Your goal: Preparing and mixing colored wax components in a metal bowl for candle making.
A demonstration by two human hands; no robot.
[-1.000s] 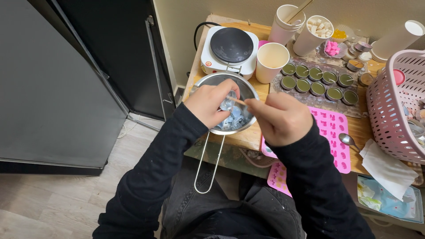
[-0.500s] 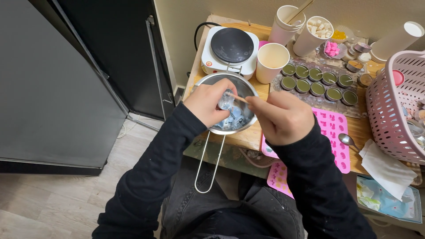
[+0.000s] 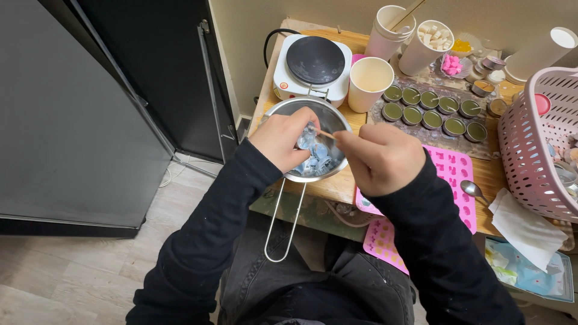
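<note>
A: Position of the stick (image 3: 326, 135)?
B: Thin, wooden, pale. Long axis running from the right hand (image 3: 380, 157) toward the left hand (image 3: 283, 138), tip over the steel pan (image 3: 330, 114). Nearly level, tilted slightly up toward the left.

A: Fingers?
B: Right fingers pinching the stick's near end, fist curled. Left fingers pressed around a small clear piece (image 3: 309, 133) held above the pan; exact shape not resolved.

A: Pan?
B: Round, shiny metal, sitting at the front edge of the wooden tabletop (image 3: 337, 183). Long wire-loop handle (image 3: 283, 225) pointing toward the person, hanging past the edge. Inside: pale blue chunks (image 3: 316, 164), glossy, irregular; count not resolved.

A: Surroundings?
B: One white hot plate (image 3: 313, 66) with a black disc, just behind the pan. One cream paper cup (image 3: 368, 81) beside it. Ten small round tins (image 3: 435, 111), dark green fill, in two rows. Pink silicone mould (image 3: 454, 180) under the right wrist. One metal spoon (image 3: 475, 191). Pink plastic basket (image 3: 542, 144), perforated, at far right.
</note>
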